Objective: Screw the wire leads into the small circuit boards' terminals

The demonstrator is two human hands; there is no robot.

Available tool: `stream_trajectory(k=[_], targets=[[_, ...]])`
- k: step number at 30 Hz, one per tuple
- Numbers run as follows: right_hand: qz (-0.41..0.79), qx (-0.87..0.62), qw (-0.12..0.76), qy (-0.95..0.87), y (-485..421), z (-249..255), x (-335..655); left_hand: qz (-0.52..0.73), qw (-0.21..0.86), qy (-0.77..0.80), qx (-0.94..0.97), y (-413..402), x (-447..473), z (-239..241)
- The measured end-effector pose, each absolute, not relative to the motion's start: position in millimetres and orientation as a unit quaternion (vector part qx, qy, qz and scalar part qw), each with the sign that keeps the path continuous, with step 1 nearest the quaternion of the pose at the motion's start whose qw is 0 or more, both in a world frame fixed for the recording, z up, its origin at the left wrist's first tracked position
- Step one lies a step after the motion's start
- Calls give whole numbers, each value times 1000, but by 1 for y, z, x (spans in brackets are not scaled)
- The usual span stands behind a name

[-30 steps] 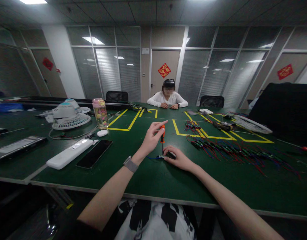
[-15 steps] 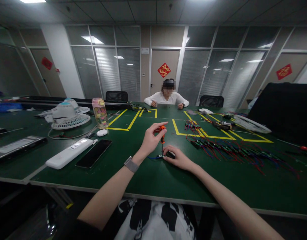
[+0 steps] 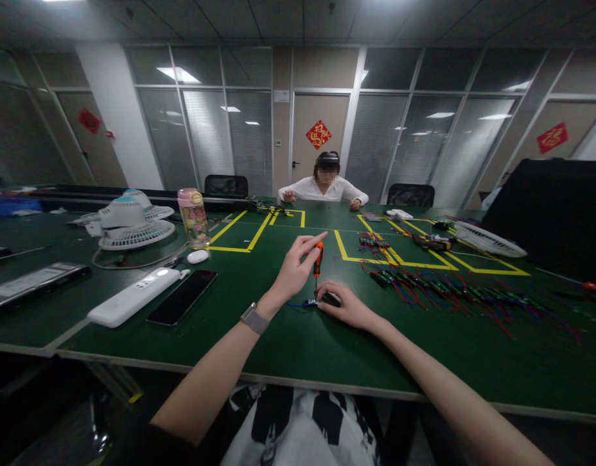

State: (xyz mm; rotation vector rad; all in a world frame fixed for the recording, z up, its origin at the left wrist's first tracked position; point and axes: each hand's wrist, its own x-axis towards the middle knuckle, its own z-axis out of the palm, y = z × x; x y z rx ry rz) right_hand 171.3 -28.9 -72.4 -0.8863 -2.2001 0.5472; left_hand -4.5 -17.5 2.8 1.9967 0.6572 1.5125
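My left hand (image 3: 292,270) grips a small screwdriver (image 3: 318,260) with an orange and black handle, held upright with its tip down on a small circuit part (image 3: 311,303) with blue wires. My right hand (image 3: 349,307) lies flat on the green table (image 3: 298,336) and presses that part down from the right, covering a small black piece (image 3: 332,299). A grey watch sits on my left wrist.
Left of my hands lie a black phone (image 3: 182,297), a white power strip (image 3: 135,295), a white mouse (image 3: 198,256), a pink bottle (image 3: 193,219) and white fans (image 3: 132,223). Several wired boards (image 3: 448,291) spread out on the right. Another person (image 3: 323,188) sits across the table.
My left fingers have shifted on the screwdriver handle, turning it in place. The person opposite has spread their hands apart. My right hand has stayed put.
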Motion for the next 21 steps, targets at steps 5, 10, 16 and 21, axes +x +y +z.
stream_trajectory(k=[5, 10, 16, 21], targets=[[212, -342, 345, -848, -29, -73, 171, 558, 291, 237, 740, -19, -4, 4], [212, -348, 343, -847, -29, -73, 172, 560, 255, 246, 749, -20, -6, 5], [214, -345, 343, -847, -29, -72, 172, 573, 300, 245, 722, -17, -6, 4], [215, -346, 343, -847, -29, -72, 172, 559, 342, 221, 722, -16, -6, 4]])
